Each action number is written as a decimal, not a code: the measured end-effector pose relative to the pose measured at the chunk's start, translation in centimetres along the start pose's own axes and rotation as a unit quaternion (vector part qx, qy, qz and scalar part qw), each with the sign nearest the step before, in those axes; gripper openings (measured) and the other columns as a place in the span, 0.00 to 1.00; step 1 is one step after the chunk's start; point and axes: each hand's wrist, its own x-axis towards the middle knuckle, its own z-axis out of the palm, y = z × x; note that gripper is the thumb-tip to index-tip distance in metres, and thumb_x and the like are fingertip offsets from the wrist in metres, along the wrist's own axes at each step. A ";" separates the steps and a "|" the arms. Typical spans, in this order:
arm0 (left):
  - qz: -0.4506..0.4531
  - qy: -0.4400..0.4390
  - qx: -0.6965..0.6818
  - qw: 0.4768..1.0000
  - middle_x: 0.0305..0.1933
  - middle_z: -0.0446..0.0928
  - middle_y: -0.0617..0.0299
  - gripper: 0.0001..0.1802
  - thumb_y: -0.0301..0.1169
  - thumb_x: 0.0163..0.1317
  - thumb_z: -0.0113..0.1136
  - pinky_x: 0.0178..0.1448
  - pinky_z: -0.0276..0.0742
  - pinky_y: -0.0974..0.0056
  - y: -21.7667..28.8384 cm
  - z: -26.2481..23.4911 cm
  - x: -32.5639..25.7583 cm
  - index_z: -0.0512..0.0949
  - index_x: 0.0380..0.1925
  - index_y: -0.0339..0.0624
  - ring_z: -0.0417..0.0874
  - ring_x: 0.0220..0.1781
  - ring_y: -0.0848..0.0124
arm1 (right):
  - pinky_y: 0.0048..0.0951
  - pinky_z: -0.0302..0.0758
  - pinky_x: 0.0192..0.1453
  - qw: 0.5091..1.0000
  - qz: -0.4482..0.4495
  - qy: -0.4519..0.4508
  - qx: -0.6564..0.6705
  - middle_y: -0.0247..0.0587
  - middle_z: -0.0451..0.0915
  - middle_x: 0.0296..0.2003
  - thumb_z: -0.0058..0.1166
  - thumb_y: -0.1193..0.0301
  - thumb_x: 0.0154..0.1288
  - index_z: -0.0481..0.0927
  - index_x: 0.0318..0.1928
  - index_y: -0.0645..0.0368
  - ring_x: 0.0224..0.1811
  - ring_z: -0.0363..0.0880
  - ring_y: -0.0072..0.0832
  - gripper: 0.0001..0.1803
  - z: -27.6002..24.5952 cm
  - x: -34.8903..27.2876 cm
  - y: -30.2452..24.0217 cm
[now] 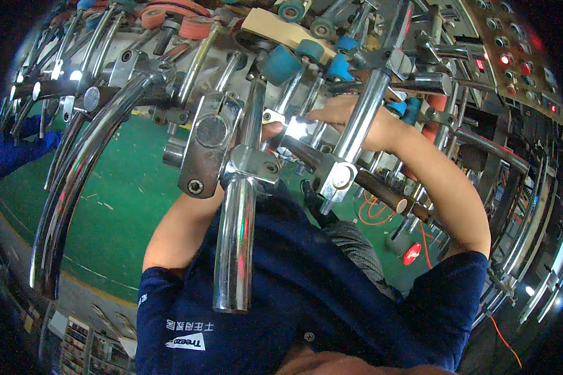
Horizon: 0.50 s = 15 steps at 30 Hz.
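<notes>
The right hand (334, 112) reaches in from the right, partly behind a slanting chrome rod (360, 122), fingers near a bright white glare (299, 128). Of the left hand (272, 130), only a bit shows beside a small whitish piece (274, 117); its grip is hidden by a clamp block (209, 147). A thick chrome tube (234, 250) juts toward the near side, over a navy shirt (356, 306). Blue rollers (280, 65) and red rollers (194, 27) sit farther off, a button panel (513, 53) far right, green floor (119, 200) at left
</notes>
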 end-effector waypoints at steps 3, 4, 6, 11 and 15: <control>-0.022 0.011 0.006 1.000 0.49 0.84 0.54 0.18 0.37 0.69 0.64 0.36 0.89 0.52 -0.2 -0.4 -0.2 0.79 0.55 0.43 0.88 0.42 0.57 | 0.49 0.75 0.51 0.999 -0.002 0.033 -0.024 0.52 0.81 0.39 0.53 0.74 0.67 0.80 0.60 0.58 0.44 0.81 0.51 0.21 0.5 -0.5 0.7; -0.032 0.015 0.008 0.999 0.48 0.84 0.54 0.18 0.37 0.69 0.64 0.36 0.89 0.52 -0.1 -0.5 -0.1 0.79 0.56 0.43 0.88 0.42 0.57 | 0.49 0.75 0.51 1.000 0.000 0.026 0.009 0.51 0.81 0.38 0.52 0.73 0.68 0.80 0.60 0.58 0.44 0.81 0.51 0.20 0.3 -0.6 0.7; -0.057 0.027 0.010 0.998 0.48 0.84 0.54 0.18 0.37 0.70 0.64 0.36 0.89 0.52 -0.3 -1.0 -0.3 0.79 0.56 0.43 0.88 0.41 0.58 | 0.49 0.75 0.51 0.999 0.031 0.016 0.011 0.51 0.81 0.38 0.53 0.72 0.69 0.80 0.59 0.58 0.44 0.80 0.51 0.19 0.3 -0.7 0.4; -0.117 0.043 0.010 0.992 0.46 0.85 0.55 0.18 0.38 0.70 0.63 0.36 0.89 0.51 -0.9 -1.8 0.7 0.78 0.56 0.44 0.88 0.39 0.59 | 0.46 0.77 0.53 0.997 0.058 0.010 -0.042 0.46 0.81 0.40 0.57 0.72 0.67 0.81 0.60 0.54 0.47 0.81 0.49 0.21 0.1 -0.6 -0.6; -0.138 0.044 0.011 0.989 0.45 0.85 0.55 0.18 0.39 0.71 0.62 0.36 0.89 0.51 -1.1 -1.6 1.7 0.78 0.56 0.44 0.89 0.37 0.60 | 0.45 0.79 0.53 0.991 0.112 -0.039 -0.059 0.44 0.82 0.41 0.58 0.71 0.66 0.81 0.59 0.53 0.48 0.82 0.46 0.21 0.7 -0.9 -0.2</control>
